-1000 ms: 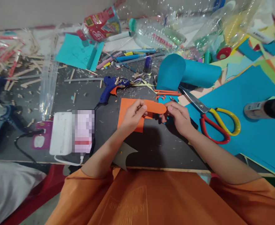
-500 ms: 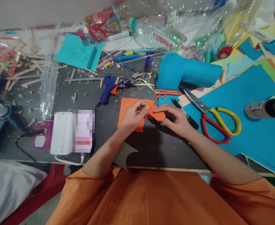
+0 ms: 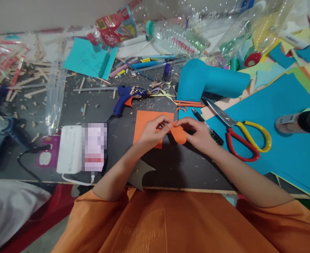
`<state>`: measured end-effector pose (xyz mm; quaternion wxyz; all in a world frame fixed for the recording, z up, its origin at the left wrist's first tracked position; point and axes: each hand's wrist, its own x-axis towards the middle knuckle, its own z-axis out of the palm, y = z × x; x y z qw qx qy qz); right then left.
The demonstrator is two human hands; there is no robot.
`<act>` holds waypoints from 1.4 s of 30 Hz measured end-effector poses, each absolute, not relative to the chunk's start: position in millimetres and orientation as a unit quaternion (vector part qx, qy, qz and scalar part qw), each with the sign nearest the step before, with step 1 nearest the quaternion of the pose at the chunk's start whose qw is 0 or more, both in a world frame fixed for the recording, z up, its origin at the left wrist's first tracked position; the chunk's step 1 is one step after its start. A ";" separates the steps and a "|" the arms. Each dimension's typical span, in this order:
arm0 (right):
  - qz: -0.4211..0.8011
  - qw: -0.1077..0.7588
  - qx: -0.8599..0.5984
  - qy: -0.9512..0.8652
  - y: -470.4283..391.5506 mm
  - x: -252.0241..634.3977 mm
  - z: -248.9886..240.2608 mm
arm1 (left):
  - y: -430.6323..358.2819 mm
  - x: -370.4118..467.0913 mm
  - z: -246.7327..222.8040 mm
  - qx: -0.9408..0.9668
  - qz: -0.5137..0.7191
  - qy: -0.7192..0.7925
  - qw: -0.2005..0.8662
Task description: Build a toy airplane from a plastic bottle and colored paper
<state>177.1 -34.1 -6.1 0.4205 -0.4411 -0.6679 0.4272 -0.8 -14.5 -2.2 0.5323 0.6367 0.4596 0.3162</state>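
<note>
Between my two hands is a small rounded piece of orange paper (image 3: 179, 136). My left hand (image 3: 155, 129) pinches its left edge with closed fingers. On the other side, my right hand (image 3: 195, 133) grips the piece's upper right part between thumb and fingers. A flat orange sheet (image 3: 141, 123) lies on the dark table under and behind my left hand. Just beyond my right hand are a black pen (image 3: 214, 135) and large scissors (image 3: 235, 124) with red and yellow handles. Thin orange strips (image 3: 189, 104) rest before a rolled blue paper shape (image 3: 193, 80).
A blue glue gun (image 3: 130, 95) lies left of the orange sheet. A white power bank (image 3: 69, 149) and a cable sit near the left front edge. Blue sheets (image 3: 284, 151) with a dark-capped bottle (image 3: 297, 122) cover the right. Plastic bottles (image 3: 176, 38) line the back.
The rounded orange piece has turned so its round end points down toward me. My left hand has shifted slightly right, closer to my right hand.
</note>
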 end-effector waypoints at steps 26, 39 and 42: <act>0.417 0.431 -0.491 -0.632 -35.1 174.0 -5.6 | -16.5 3.9 -2.4 0.610 0.354 0.475 0.525; 0.419 0.393 -0.505 -0.644 -33.2 175.9 -3.0 | -19.1 3.8 -4.4 0.638 0.358 0.492 0.472; 0.428 0.390 -0.504 -0.641 -33.0 175.5 -1.9 | -19.1 3.0 -4.5 0.640 0.352 0.497 0.468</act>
